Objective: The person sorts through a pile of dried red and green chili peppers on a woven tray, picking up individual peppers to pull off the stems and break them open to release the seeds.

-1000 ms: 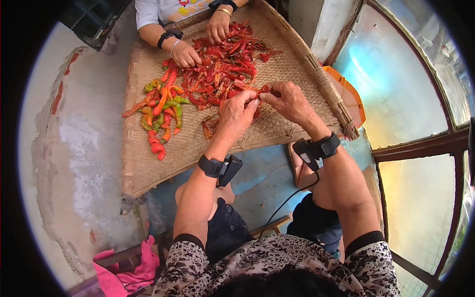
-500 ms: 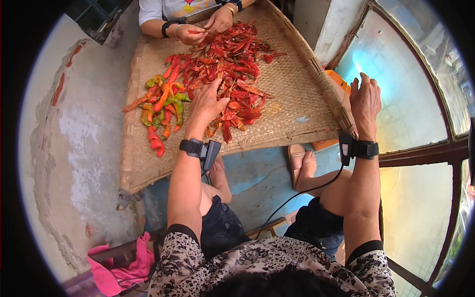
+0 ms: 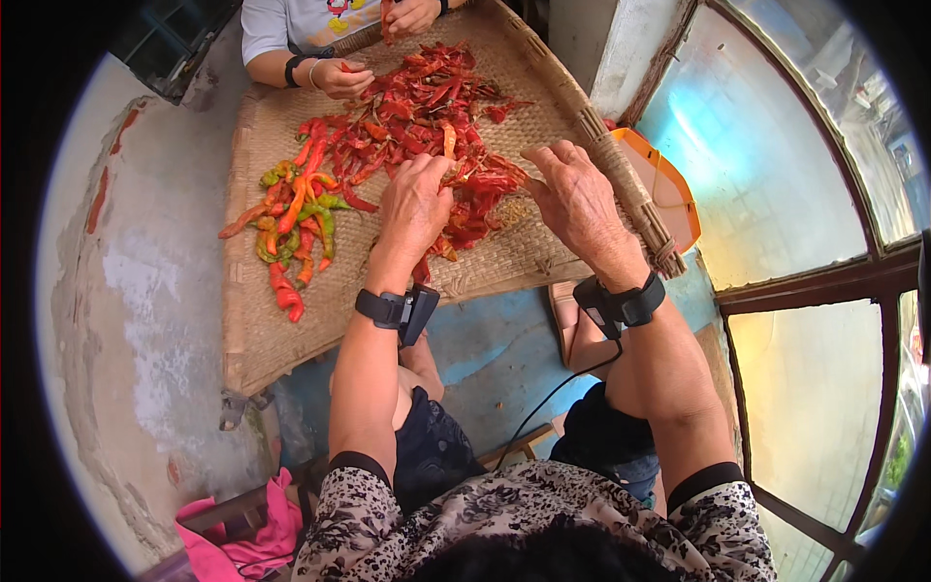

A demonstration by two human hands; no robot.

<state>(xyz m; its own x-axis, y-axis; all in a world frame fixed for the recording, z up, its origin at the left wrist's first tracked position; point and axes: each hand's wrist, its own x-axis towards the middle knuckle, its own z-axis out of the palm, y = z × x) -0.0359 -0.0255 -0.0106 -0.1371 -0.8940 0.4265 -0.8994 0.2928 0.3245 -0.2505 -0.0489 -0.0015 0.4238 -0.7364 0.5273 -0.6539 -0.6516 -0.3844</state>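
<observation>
On a woven bamboo tray (image 3: 320, 335) lies a heap of dried red chili peppers (image 3: 417, 107). My left hand (image 3: 415, 209) is closed at the heap's near side, with an orange-red dried chili pepper (image 3: 449, 139) standing up from its fingertips. At the heap's right edge is my right hand (image 3: 580, 209), its fingers bent and apart from the thumb, nothing visible between them. Loose pale seeds (image 3: 514, 211) lie between my hands. Fresher red, orange and green peppers (image 3: 301, 204) form a smaller pile to the left.
Across the tray a co-worker's hands (image 3: 341, 78) hold red pepper pieces. An orange-rimmed basin (image 3: 690, 209) stands beyond the tray's right edge, beside a frosted window (image 3: 776, 165). A cable runs from my right wrist band (image 3: 635, 301). Pink cloth (image 3: 242, 538) hangs at lower left.
My right hand has swung left from beside the window to the heap. My left hand now has an orange-red chili pepper at its fingertips. The co-worker's hands have moved apart.
</observation>
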